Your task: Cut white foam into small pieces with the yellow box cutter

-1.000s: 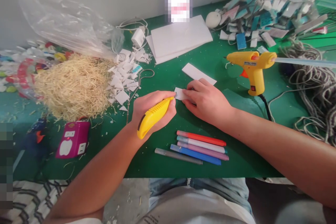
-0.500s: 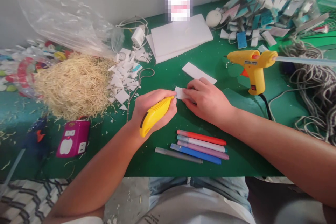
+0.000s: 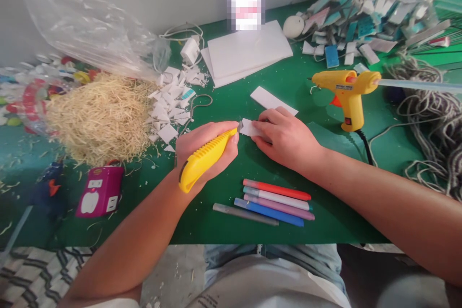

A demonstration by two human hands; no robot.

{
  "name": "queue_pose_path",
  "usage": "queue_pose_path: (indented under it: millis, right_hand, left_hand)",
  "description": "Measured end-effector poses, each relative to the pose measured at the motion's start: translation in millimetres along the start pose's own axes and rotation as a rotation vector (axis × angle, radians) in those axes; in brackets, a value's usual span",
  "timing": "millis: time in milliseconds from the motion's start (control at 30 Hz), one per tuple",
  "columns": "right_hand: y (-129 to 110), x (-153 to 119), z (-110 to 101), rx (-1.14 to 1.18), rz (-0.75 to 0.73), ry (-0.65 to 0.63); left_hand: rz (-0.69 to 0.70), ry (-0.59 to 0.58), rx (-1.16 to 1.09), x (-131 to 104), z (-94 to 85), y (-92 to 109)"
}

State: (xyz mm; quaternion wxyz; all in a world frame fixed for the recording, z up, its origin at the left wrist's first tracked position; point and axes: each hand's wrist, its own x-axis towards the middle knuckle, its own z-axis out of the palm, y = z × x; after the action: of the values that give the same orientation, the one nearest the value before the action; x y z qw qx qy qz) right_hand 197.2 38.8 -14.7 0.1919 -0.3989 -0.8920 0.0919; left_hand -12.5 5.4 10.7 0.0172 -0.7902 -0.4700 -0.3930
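My left hand (image 3: 207, 147) is closed round a yellow utility knife (image 3: 204, 159), whose blade tip meets the left end of a small white piece (image 3: 249, 127). The fingers of my right hand (image 3: 285, 134) press that piece and cover its right part. Just behind my right hand lies a white strip (image 3: 272, 99). Nearer to me are several markers, among them a red one (image 3: 277, 190) and a blue one (image 3: 270, 212).
Left are a straw heap (image 3: 103, 118), white scraps (image 3: 168, 106) and a magenta power block (image 3: 97, 191). White sheets (image 3: 250, 50) lie behind. A yellow glue gun (image 3: 348, 94), grey cord (image 3: 429, 115) and piled blocks (image 3: 364, 14) occupy the right.
My left hand and the knife have shifted slightly left and toward me, and the knife's blade now shows more. My right hand has hardly moved.
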Motion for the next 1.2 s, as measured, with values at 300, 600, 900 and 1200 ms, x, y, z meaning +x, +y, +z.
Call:
queue_pose_path:
  millis: [300, 600, 900, 1200]
  right_hand:
    - [0.6, -0.3, 0.5, -0.021, -0.023, 0.008]
    - [-0.2, -0.8, 0.4, 0.003, -0.013, 0.009]
    - [-0.4, -0.4, -0.4, -0.026, -0.02, 0.012]
    - [-1.9, -0.4, -1.5, -0.023, -0.006, -0.004]
  left_hand:
    - [0.014, 0.003, -0.097, -2.1, 16.3, -8.3]
    - [0.018, -0.015, -0.121, -2.4, 16.9, -9.5]
    - [0.059, -0.026, -0.101, -1.3, 16.1, -7.9]
    - [0.088, -0.021, -0.068, -0.6, 15.1, -8.2]
